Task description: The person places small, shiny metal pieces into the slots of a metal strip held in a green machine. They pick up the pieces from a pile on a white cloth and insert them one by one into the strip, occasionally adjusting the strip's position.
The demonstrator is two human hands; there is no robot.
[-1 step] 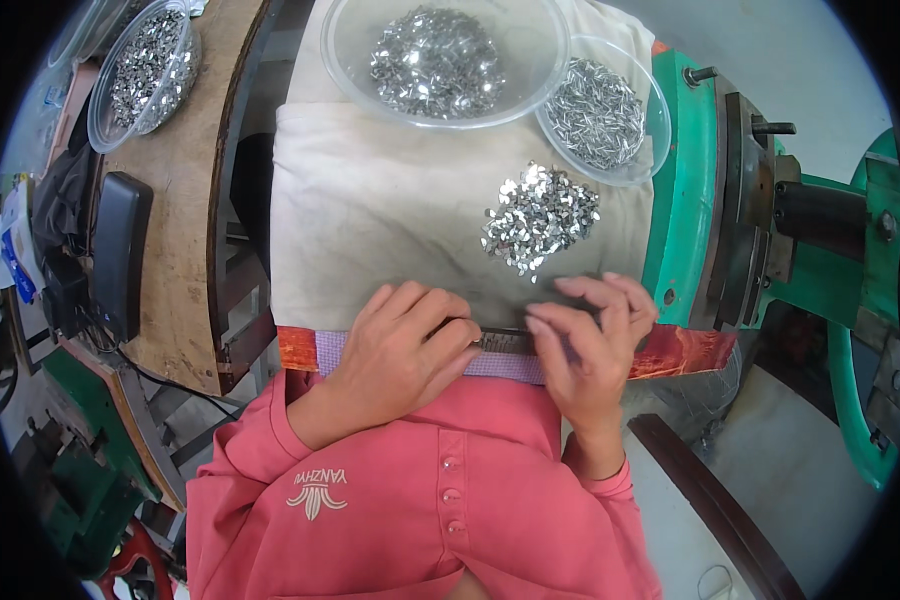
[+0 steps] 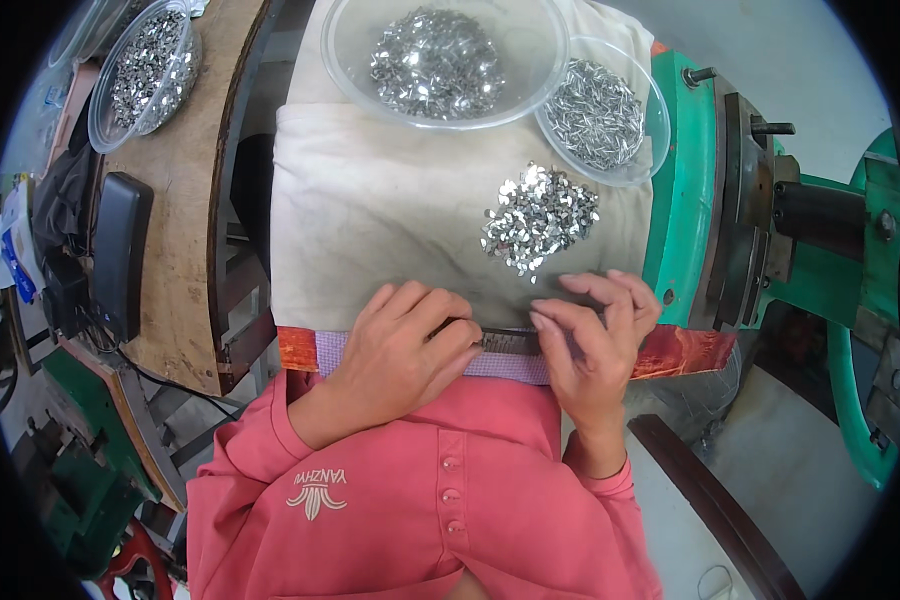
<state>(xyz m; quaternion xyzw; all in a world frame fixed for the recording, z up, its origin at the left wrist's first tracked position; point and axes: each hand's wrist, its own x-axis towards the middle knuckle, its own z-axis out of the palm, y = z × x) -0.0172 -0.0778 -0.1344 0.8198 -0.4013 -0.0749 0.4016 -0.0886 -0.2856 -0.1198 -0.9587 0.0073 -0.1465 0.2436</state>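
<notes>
At the near edge of the cloth-covered work surface lies a dark narrow bar (image 2: 510,343) with fine marks or slots along it. My left hand (image 2: 402,345) rests over its left end, fingers curled and thumb close to the index finger; what they hold, if anything, is too small to make out. By the bar's right end, my right hand (image 2: 600,345) has thumb and index tips drawn together, the other fingers loosely bent; anything between the tips is hidden. Beyond the hands, a pile of small shiny metal pieces (image 2: 542,220) lies on the pale cloth (image 2: 370,210).
A large clear tub (image 2: 335,65) of metal pieces stands at the back, beside a clear bowl (image 2: 660,130) of thin metal pins. Green machinery (image 2: 685,180) borders the right. On the wooden bench (image 2: 185,230) at left are another clear tub (image 2: 185,80) and a black box (image 2: 122,255).
My right hand has shifted slightly to the right, away from my left hand. My left hand and the pile of metal pieces look unchanged.
</notes>
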